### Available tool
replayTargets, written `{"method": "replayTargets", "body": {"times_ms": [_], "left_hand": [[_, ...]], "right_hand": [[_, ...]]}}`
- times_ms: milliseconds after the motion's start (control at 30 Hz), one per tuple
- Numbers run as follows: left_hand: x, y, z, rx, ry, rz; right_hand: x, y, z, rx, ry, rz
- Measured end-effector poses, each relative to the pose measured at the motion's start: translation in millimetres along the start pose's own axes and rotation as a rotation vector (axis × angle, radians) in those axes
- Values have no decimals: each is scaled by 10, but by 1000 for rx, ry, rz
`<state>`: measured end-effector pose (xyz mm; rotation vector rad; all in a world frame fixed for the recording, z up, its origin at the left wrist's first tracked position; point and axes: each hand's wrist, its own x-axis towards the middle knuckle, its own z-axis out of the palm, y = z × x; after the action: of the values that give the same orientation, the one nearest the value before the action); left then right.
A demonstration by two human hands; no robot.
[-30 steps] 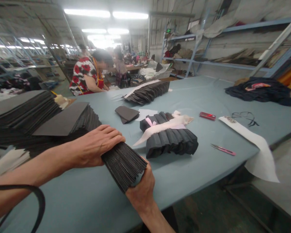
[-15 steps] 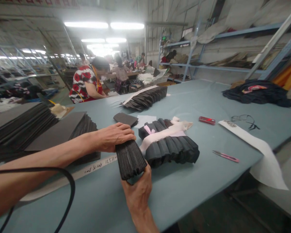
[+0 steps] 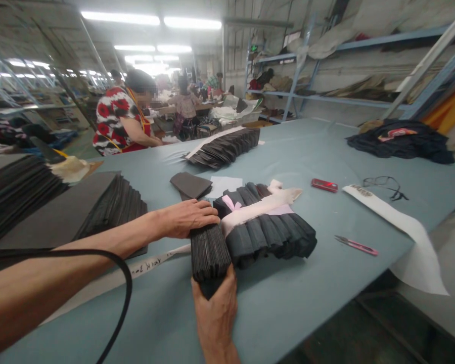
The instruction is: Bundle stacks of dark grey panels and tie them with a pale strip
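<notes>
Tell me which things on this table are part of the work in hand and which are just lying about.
In hand:
- black fabric stack, left hand on top, right hand at its near end
- tied black bundle touching it
- white strip under it

Lying about:
- red phone
- pink cutter
- glasses
- dark clothes

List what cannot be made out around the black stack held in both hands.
- Head view: right hand fingers, hidden under the black stack of cut fabric pieces.
- Writing on the white paper strip: too small to read.
- Strip's far end: hidden beneath the stack.
- Left hand palm: pressed on the stack, unseen.
- Tied black fabric bundle: piece count unclear.
</notes>
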<state>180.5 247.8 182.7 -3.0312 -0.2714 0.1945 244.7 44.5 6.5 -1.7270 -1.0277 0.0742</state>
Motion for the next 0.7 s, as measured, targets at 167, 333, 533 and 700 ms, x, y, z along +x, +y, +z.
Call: {"method": "replayTargets", "body": {"times_ms": [167, 333, 533, 700], "left_hand": [[65, -81, 144, -47, 0, 35], [88, -74, 187, -34, 3, 23], [115, -51, 168, -8, 7, 26], [149, -83, 222, -72, -6, 57]], "right_hand": [[-36, 21, -38, 26, -53, 67], [-140, 95, -67, 52, -67, 109], [-305, 148, -106, 97, -46, 136], [-272, 151, -202, 164, -118, 180]]}}
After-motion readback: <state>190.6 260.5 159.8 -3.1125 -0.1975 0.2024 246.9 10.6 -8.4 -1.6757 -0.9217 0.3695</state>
